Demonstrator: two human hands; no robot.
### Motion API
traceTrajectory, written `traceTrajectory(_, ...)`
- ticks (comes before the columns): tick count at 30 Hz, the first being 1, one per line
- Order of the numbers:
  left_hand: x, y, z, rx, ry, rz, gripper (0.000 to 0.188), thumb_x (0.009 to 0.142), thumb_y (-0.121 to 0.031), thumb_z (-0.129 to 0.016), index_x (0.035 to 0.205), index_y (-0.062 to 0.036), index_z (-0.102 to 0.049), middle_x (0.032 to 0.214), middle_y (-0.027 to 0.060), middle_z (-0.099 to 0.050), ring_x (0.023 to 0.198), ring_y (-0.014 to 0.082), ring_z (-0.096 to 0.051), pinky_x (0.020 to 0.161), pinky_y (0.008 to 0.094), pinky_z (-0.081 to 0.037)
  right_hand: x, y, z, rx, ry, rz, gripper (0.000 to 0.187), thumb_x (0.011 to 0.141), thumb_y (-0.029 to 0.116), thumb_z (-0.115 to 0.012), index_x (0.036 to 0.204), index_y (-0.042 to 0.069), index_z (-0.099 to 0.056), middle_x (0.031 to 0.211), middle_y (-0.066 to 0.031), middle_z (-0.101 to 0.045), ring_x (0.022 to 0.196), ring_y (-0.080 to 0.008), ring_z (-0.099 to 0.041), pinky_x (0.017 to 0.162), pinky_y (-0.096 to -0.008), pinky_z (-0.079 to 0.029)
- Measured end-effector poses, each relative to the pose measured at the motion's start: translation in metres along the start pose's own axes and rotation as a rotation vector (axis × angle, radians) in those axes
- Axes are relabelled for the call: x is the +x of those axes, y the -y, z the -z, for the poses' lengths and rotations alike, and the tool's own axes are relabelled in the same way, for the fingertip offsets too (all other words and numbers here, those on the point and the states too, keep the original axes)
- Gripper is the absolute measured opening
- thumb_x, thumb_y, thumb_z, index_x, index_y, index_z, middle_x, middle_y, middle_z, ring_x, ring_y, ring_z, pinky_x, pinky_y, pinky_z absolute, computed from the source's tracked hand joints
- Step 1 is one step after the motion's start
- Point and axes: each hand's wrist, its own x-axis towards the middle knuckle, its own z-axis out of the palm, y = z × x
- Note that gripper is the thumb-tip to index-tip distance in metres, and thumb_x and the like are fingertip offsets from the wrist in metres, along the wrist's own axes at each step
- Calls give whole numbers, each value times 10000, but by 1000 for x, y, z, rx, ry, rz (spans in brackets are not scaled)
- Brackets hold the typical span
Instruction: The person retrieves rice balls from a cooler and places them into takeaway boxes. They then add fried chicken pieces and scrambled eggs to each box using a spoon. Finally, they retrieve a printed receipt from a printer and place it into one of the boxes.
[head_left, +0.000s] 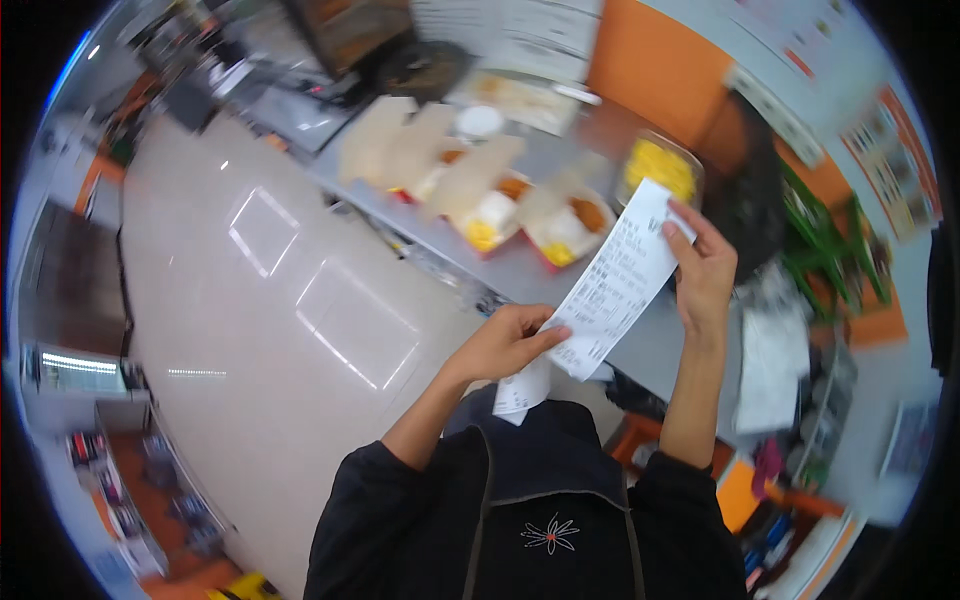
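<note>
A long white printed receipt (622,280) stretches slantwise between my two hands in front of my chest. My left hand (508,343) pinches its lower end, thumb on top. Near its upper end, my right hand (706,268) grips the right edge between thumb and fingers. A curled piece of printed paper (522,390) hangs below my left hand; whether it is part of the same strip is hidden. Beyond the receipt, several open takeaway boxes (484,232) stand in a row on the counter, with white, yellow and brown food inside.
The grey counter (640,345) runs from far left to near right. A clear tub of yellow pieces (660,170) sits behind the receipt. Green leaves (825,240) and a white plastic sheet or bag (772,350) are at right. Shiny tiled floor (250,340) lies left.
</note>
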Motion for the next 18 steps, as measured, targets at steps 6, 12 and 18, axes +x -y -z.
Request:
traceTrajectory(6,-89,26,129,-21,-554,237,262,876,-190,-590,1016,31,-617,752,21,-616,654,60,-526,574,219,-426,34,-60,-159,-53,447,37,306,787,11,-634,1091,5,-602,904,-73,-628,642,-94,-584,602,-209,-478)
traceTrajectory(12,-125,62,236,-65,-943,274,252,883,-187,-587,1005,32,-615,759,28,-622,633,59,-525,567,209,-425,94,-94,-326,-361,899,92,246,772,50,-621,1009,-12,-597,845,-138,-648,790,-201,-624,724,-309,-478)
traceTrajectory(18,-90,85,379,-28,-978,244,296,880,-176,-592,1075,45,-573,782,32,-626,622,54,-521,554,200,-422,203,-128,-461,-427,1121,201,175,743,43,-641,891,-29,-581,804,-133,-644,760,-184,-627,660,-298,-484)
